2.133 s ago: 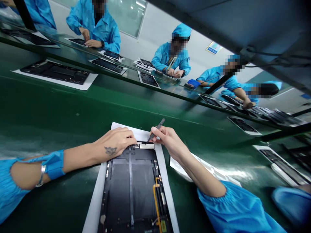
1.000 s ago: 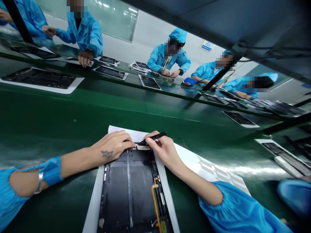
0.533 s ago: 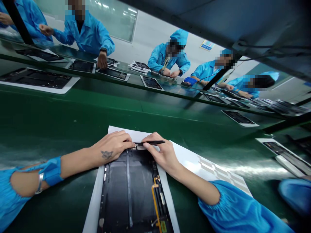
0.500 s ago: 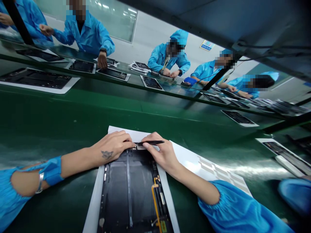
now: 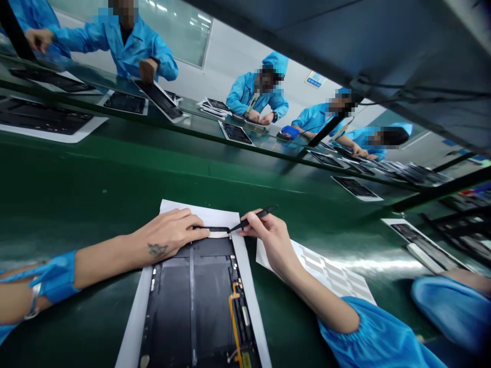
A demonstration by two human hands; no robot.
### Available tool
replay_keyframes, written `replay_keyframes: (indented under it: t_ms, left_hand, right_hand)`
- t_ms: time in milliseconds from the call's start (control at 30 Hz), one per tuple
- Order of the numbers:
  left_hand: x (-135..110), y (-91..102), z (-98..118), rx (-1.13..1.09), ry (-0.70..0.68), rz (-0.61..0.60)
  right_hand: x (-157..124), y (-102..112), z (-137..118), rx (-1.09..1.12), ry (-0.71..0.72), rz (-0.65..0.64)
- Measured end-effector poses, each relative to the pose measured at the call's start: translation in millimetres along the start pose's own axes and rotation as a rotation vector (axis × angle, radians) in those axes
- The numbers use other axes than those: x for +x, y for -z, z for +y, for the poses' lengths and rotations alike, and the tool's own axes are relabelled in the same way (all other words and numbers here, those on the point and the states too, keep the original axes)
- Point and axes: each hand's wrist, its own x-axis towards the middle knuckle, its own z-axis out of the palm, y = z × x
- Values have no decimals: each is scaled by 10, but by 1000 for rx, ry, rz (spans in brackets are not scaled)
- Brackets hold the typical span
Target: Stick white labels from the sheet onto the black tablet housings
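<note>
The person's left hand lies across the top edge of a dark, opened tablet, its fingers held together and the fingertips pressing down at the left end of a narrow white strip. A small dark tattoo marks the back of that hand. The right hand sits just beside the tablet's top right corner, with thumb and fingers clamped on a pair of black tweezers. The tweezers slant down to the right end of the strip, but whether their tips are apart or together is too small to tell.

The tablet lies on a white paper sheet on a green bench mat, and an orange ribbon cable runs along its lower right side. A second sheet printed with gray shapes lies under the right forearm. Both arms come out of blue sleeves, and a blue strap and a metal band circle the left forearm.

Across the bench, blue-clad co-workers sit at more tablets on white sheets, and one co-worker's hand holds a tablet tilted up. A dark shelf crosses overhead.
</note>
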Motion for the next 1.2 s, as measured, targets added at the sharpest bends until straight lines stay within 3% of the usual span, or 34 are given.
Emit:
replay_keyframes:
  t_ms: [167, 500, 1200]
  left_hand:
    - [16, 28, 10, 34, 7, -37]
    - [20, 41, 12, 68, -29, -29]
    - [-10, -8, -19, 83, -19, -46]
  right_hand:
    - [37, -22, 11, 52, -75, -9]
    - [-2, -42, 39, 114, -52, -18]
    - [28, -49, 53, -36, -2, -44]
